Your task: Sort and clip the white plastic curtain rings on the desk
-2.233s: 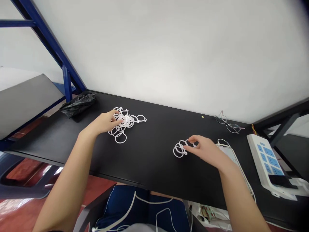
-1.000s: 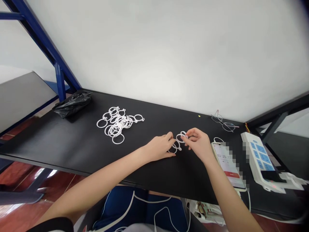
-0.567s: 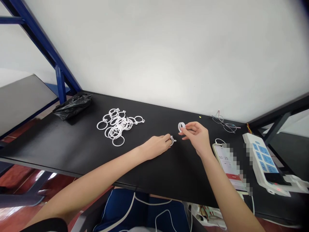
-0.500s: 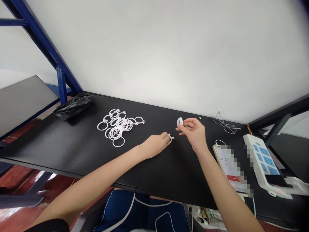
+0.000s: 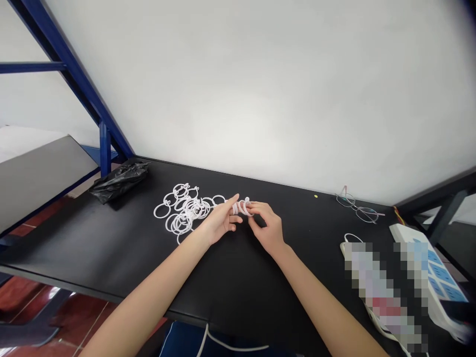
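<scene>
My left hand [image 5: 220,220] is over the middle of the desk, thumb raised and lower fingers curled, with white curtain rings [image 5: 235,207] at its index and middle fingers. Whether those rings encircle the fingers or are pinched, I cannot tell. My right hand [image 5: 268,225] meets it from the right, its thumb and fingertips closed on a white curtain ring [image 5: 244,207] that has a small eyelet. Just left of my hands lies a loose pile of similar white rings [image 5: 182,221], partly covered by my left hand.
A crumpled black plastic bag [image 5: 121,181] lies at the desk's far left. Eyeglasses [image 5: 357,207] rest near the wall at right. A phone [image 5: 379,292], partly pixelated, and a white power strip [image 5: 433,277] lie front right. A blue frame post [image 5: 80,84] rises at left.
My right hand has moved left and down, bringing its rings to my left hand. My left hand has lifted and turned, thumb now up. The view has shifted slightly.
</scene>
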`<action>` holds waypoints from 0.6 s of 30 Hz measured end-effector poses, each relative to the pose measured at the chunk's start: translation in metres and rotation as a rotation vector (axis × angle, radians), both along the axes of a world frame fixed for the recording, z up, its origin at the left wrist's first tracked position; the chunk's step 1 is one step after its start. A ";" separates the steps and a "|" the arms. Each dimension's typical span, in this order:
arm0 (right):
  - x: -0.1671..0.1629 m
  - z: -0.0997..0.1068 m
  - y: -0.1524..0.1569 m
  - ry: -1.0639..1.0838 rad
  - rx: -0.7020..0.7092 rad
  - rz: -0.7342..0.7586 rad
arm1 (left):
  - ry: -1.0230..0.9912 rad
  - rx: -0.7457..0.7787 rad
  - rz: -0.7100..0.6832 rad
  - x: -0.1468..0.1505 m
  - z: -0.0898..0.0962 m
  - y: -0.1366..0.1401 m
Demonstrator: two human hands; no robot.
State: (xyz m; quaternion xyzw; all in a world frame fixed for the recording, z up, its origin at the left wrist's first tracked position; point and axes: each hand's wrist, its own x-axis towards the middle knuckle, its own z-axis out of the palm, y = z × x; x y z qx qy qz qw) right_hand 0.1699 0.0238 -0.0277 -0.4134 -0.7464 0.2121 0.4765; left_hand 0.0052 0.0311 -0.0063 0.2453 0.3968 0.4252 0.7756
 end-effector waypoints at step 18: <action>0.008 0.014 -0.001 0.556 -0.764 0.128 | -0.142 0.212 -0.254 0.005 0.002 -0.013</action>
